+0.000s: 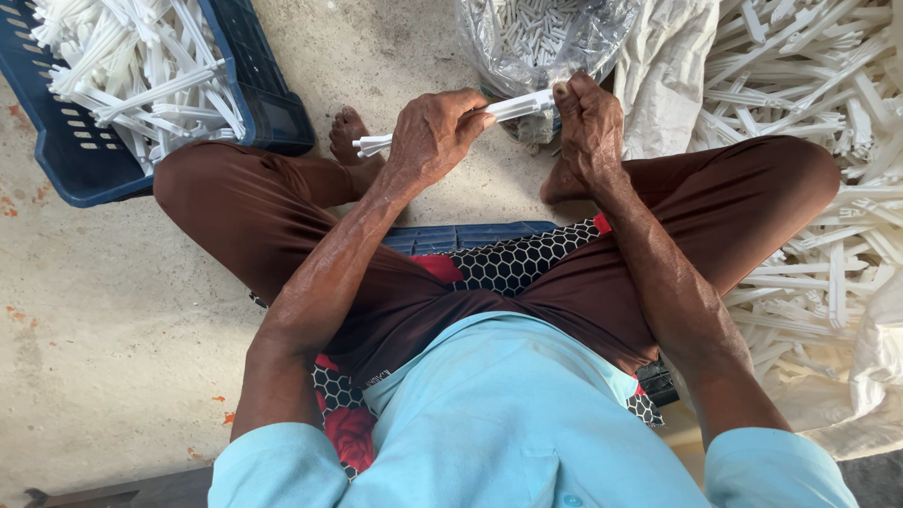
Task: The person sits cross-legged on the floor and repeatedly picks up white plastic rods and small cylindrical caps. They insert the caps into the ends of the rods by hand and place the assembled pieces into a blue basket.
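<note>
Shirt (508, 423) below, both hands' grip spans white plastic strips (513, 105).

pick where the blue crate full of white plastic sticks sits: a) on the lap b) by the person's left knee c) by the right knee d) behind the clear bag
b: the blue crate of white plastic sticks sits on the floor at the upper left, by the left knee, while both hands, left hand and right hand, hold one white strip.

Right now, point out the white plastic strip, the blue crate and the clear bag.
white plastic strip (515, 105), head view, bare middle between the hands
blue crate (75, 160), head view, front wall
clear bag (527, 47), head view, front side
</note>
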